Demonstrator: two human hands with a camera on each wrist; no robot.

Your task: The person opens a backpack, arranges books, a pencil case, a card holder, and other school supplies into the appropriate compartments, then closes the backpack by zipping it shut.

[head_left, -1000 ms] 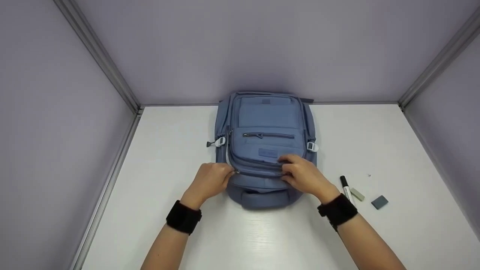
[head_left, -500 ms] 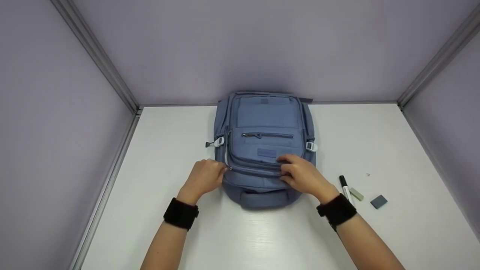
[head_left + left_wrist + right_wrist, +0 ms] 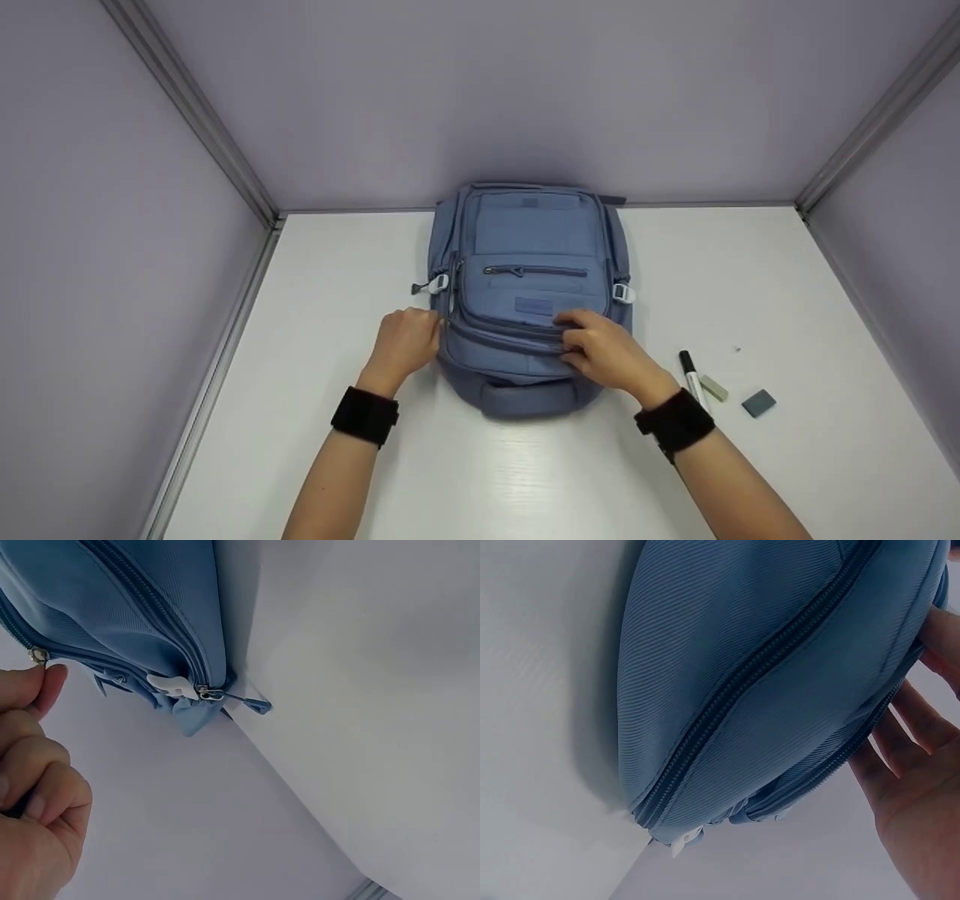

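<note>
A blue backpack (image 3: pixel 529 247) lies flat on the white table (image 3: pixel 750 285), its front pockets facing up. My left hand (image 3: pixel 409 341) is at the bag's left side and pinches a small metal zipper pull (image 3: pixel 37 656) between thumb and forefinger. The pull sits where the zipper track rounds the near-left corner of the pocket. My right hand (image 3: pixel 600 349) grips the near edge of the front pocket, fingers curled over the fabric. In the right wrist view the fingers (image 3: pixel 900 742) lie along the bag's (image 3: pixel 765 675) seam.
A black-capped marker (image 3: pixel 691 375), a small pale block (image 3: pixel 714 388) and a grey block (image 3: pixel 759 403) lie on the table to the right of my right wrist. White buckles (image 3: pixel 439 283) sit on the bag's sides. Lilac walls enclose the table on three sides.
My left hand has slid the zipper pull left and away, around the pocket's near-left corner. The right hand has kept its hold in place.
</note>
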